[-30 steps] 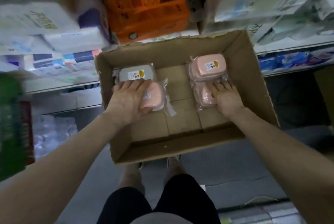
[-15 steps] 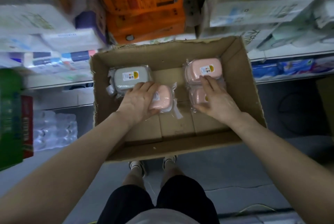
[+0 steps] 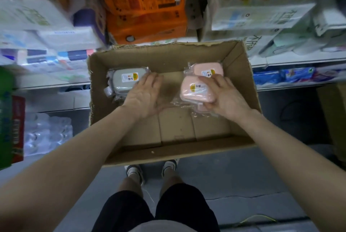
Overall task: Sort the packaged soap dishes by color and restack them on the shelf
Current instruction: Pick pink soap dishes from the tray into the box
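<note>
A: Left hand [image 3: 145,96]?

B: Grip open, fingers spread flat, palm down. Fingertips touch the right edge of the grey soap dish [image 3: 125,80], at the back-left of the cardboard box [image 3: 169,154]. Nothing is clasped.

A: Right hand [image 3: 225,96]?

B: Grip closed on the near pink soap dish [image 3: 194,91], fingers over its top right, thumb at its near side. It sits on top of another pink pack, only an edge [image 3: 201,107] showing beneath.

A: Other dishes?

B: A far pink soap dish [image 3: 205,68] just behind, partly overlapped, at the back-right of the box. All are in clear wrap with labels.

A: The box?

B: Against the shelf [image 3: 292,61], below the orange packs [image 3: 146,5].
</note>
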The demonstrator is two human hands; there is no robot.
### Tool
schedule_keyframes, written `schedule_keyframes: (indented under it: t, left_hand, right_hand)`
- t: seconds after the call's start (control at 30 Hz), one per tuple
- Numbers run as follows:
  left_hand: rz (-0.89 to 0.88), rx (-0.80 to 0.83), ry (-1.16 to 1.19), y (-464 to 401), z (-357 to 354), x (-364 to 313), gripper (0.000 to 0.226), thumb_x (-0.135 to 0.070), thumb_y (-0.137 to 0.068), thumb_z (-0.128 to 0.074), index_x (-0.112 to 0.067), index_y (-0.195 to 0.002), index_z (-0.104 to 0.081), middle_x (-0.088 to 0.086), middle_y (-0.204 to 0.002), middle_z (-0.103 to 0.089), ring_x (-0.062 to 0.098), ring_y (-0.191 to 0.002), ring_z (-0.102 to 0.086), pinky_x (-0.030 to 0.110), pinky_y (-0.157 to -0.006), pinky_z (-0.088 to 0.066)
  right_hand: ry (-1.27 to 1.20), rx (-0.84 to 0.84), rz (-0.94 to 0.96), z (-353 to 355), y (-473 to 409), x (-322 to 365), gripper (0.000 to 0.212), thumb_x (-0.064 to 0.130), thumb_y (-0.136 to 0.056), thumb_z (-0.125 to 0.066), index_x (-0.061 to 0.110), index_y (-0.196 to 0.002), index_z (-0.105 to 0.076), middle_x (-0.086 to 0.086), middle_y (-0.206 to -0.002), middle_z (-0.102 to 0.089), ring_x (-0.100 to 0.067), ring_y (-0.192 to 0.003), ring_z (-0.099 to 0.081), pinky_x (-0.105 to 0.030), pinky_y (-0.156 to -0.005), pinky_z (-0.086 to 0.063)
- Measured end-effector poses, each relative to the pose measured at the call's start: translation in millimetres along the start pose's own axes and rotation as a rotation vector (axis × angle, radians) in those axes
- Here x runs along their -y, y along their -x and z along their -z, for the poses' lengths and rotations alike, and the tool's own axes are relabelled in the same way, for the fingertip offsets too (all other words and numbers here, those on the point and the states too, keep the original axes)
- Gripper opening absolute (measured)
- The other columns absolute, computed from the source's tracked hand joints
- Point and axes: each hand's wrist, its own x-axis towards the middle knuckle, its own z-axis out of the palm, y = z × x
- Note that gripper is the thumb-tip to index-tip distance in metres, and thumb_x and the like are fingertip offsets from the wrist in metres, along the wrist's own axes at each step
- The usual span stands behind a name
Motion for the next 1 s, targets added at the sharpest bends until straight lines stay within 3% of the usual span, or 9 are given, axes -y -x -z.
schedule_keyframes:
  t: [0.1, 0.2, 0.3, 0.47, 0.67, 0.83, 1.0]
  left_hand:
    - [0.149, 0.010, -0.039, 4.5, -0.4, 23.6, 0.086, -0.049, -0.090, -0.057, -0.009, -0.153, -0.011, 0.014, -0.157, -0.015, 0.031, -0.146, -0.011, 0.044, -0.119, -0.012]
    - [0.247, 0.053, -0.074, 5.4, -3.5, 38.9, 0.083, -0.050, -0.090, -0.056, -0.012, -0.151, -0.014, 0.015, -0.156, -0.016, 0.033, -0.144, -0.016, 0.048, -0.117, -0.018]
    - [0.297, 0.093, -0.081, 4.9, -12.6, 48.3, 0.083, -0.049, -0.089, -0.057, -0.013, -0.151, -0.015, 0.015, -0.155, -0.018, 0.035, -0.142, -0.020, 0.049, -0.115, -0.022]
    - [0.283, 0.072, -0.090, 3.1, -16.9, 53.1, 0.084, -0.045, -0.089, -0.059, -0.013, -0.152, -0.013, 0.013, -0.155, -0.016, 0.034, -0.142, -0.019, 0.048, -0.114, -0.024]
    - [0.248, 0.048, -0.069, 7.1, -10.9, 56.4, 0.078, -0.043, -0.088, -0.062, -0.013, -0.149, -0.023, 0.014, -0.152, -0.025, 0.033, -0.139, -0.027, 0.046, -0.111, -0.028]
    - [0.157, -0.112, -0.071, 28.3, 16.2, 61.2, 0.069, -0.040, -0.088, -0.063, -0.014, -0.145, -0.034, 0.012, -0.147, -0.038, 0.031, -0.134, -0.036, 0.042, -0.112, -0.031]
    - [0.102, -0.290, -0.076, 75.9, 46.6, 88.3, 0.063, -0.035, -0.084, -0.067, -0.013, -0.139, -0.045, 0.014, -0.138, -0.048, 0.033, -0.126, -0.045, 0.044, -0.108, -0.036]
  right_hand:
    - [0.073, -0.008, -0.089, 21.2, -19.4, -32.3, 0.083, 0.029, -0.079, -0.075, 0.031, -0.151, -0.032, -0.015, -0.143, -0.036, -0.037, -0.122, -0.037, -0.044, -0.107, -0.034]
    - [0.147, -0.002, -0.073, 22.7, -44.5, -52.7, 0.083, 0.028, -0.078, -0.076, 0.033, -0.149, -0.034, -0.017, -0.147, -0.034, -0.040, -0.129, -0.035, -0.049, -0.108, -0.035]
    - [0.326, 0.030, -0.055, 11.1, -62.9, -57.0, 0.080, 0.029, -0.080, -0.072, 0.033, -0.149, -0.033, -0.015, -0.152, -0.031, -0.038, -0.138, -0.028, -0.052, -0.111, -0.026]
    - [0.405, 0.003, -0.068, -9.8, -68.5, -47.0, 0.077, 0.024, -0.083, -0.066, 0.021, -0.151, -0.031, -0.020, -0.149, -0.034, -0.042, -0.134, -0.033, -0.052, -0.109, -0.027]
    - [0.441, -0.009, -0.048, 1.5, -58.5, -29.3, 0.077, 0.030, -0.081, -0.068, 0.011, -0.147, -0.035, -0.023, -0.140, -0.042, -0.042, -0.128, -0.040, -0.052, -0.106, -0.032]
    - [0.474, -0.102, 0.050, 32.4, -52.3, 14.5, 0.076, 0.035, -0.090, -0.060, 0.005, -0.151, -0.026, -0.020, -0.143, -0.042, -0.039, -0.128, -0.042, -0.050, -0.108, -0.031]
    - [0.494, -0.223, 0.217, 54.8, -58.3, 97.9, 0.071, 0.034, -0.091, -0.058, 0.001, -0.148, -0.032, -0.023, -0.139, -0.047, -0.040, -0.125, -0.046, -0.050, -0.106, -0.035]
